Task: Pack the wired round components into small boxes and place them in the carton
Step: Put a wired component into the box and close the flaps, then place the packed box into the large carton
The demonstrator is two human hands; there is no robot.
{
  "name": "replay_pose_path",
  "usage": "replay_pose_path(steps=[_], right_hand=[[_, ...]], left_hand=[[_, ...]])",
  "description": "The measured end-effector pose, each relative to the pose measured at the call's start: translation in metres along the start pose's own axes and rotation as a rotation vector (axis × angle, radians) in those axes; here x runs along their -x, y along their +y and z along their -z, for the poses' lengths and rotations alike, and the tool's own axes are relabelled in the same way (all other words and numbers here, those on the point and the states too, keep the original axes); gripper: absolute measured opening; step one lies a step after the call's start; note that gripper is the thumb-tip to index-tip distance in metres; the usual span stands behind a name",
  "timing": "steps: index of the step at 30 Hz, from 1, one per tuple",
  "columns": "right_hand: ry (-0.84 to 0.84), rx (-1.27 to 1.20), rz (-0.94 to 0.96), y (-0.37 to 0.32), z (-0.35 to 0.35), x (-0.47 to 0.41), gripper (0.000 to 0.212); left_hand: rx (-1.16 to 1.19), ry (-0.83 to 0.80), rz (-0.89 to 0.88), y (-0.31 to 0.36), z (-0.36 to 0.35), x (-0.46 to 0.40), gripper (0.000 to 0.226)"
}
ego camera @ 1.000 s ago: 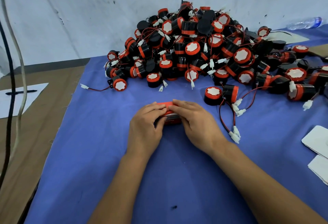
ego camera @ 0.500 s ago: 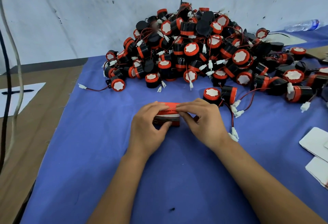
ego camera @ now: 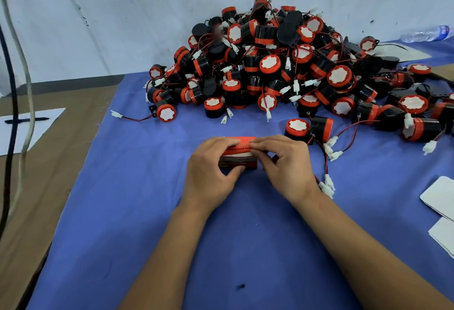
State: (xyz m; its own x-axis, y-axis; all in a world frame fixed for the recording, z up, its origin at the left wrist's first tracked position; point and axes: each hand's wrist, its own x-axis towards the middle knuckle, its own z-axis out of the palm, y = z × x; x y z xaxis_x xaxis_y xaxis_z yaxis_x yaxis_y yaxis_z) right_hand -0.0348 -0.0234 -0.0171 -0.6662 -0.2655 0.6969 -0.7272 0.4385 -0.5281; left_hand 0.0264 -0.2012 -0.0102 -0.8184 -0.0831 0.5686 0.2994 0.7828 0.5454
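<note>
Against white wall (ego camera: 122, 14), blue-clothed table (ego camera: 147, 211).

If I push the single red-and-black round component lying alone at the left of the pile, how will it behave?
The round component lies on its side, so it would probably roll. Its thin wire looks floppy and would likely trail behind. It seems light for its size.

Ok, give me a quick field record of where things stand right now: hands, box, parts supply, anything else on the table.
left hand: grips the small red box from its left side
right hand: fingertips pinch the box's top edge
box: low over the blue cloth; closed or not, cannot tell
parts supply: big pile of wired round components behind the box
loose pair: just right of the box, wires trailing
carton: not in view
other: white cards at right edge; water bottle far right
</note>
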Motion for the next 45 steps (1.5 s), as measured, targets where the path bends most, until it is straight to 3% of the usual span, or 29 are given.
replay_pose_path(steps=[5, 11, 16, 19, 23, 27, 31, 36, 40, 43, 45], right_hand=[[-0.039, 0.072, 0.046, -0.002, 0.000, 0.001, 0.014], [-0.189, 0.140, 0.063, -0.004, 0.007, 0.012, 0.019], [-0.157, 0.281, 0.121, -0.011, 0.008, 0.015, 0.020], [-0.132, 0.306, 0.095, -0.018, 0.003, 0.015, 0.021], [-0.325, 0.209, -0.035, -0.013, -0.005, 0.008, 0.040], [-0.343, 0.134, -0.108, -0.017, 0.001, 0.008, 0.035], [-0.394, 0.133, -0.053, -0.025, 0.018, 0.007, 0.020], [-0.384, 0.090, -0.115, -0.043, 0.107, -0.002, 0.016], [-0.256, 0.225, -0.222, -0.063, 0.248, -0.004, 0.027], [-0.220, 0.402, -0.410, -0.084, 0.368, 0.019, 0.047], [-0.264, 0.575, -0.667, -0.094, 0.437, 0.043, 0.058]], left_hand=[[-0.027, -0.035, -0.029, -0.003, -0.004, 0.001, 0.048], [-0.048, 0.044, -0.064, -0.006, -0.014, 0.001, 0.019], [-0.015, 0.049, -0.075, -0.006, -0.020, -0.001, 0.016], [0.002, 0.032, -0.038, -0.007, -0.020, 0.001, 0.019], [0.047, 0.037, 0.006, -0.003, -0.015, 0.002, 0.021], [0.217, 0.119, 0.149, -0.005, -0.011, 0.003, 0.019], [0.344, -0.149, 0.254, -0.001, 0.004, -0.003, 0.043], [0.394, -0.255, 0.146, 0.059, 0.000, -0.023, 0.027], [0.588, -0.272, -0.085, 0.180, -0.037, -0.053, 0.024], [0.699, -0.403, -0.272, 0.293, -0.074, -0.058, 0.027], [0.699, -0.548, -0.419, 0.365, -0.101, -0.048, 0.029]])
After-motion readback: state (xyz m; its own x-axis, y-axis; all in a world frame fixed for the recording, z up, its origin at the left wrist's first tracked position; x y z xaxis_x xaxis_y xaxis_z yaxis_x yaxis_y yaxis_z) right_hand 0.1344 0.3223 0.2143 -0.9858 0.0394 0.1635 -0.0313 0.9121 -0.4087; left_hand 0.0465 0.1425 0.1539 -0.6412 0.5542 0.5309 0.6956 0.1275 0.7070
